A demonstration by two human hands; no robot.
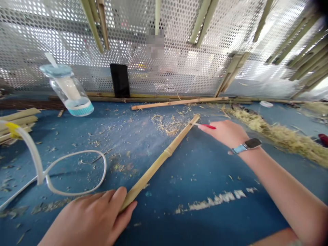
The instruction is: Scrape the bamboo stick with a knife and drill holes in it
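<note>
A bamboo stick (pixel 153 169) slants across the blue tabletop, its near end in my left hand (pixel 89 215). The fingers of that hand are closed round the stick, the thumb on its near side. My right hand (pixel 224 131), with a watch (pixel 252 143) on the wrist, grips a small red-handled knife (pixel 210 126). Its thin pale blade meets the stick close to the far end; the exact contact is too small to make out. Fine bamboo shavings (pixel 171 124) lie just left of that end.
Further back is another bamboo strip (pixel 179 101). A lidded bottle (pixel 73 92) and a black phone (pixel 120 80) stand near the perforated metal panel (pixel 169 73). White tubing (pixel 105 167) loops on the left; a long heap of shavings (pixel 271 131) lies right.
</note>
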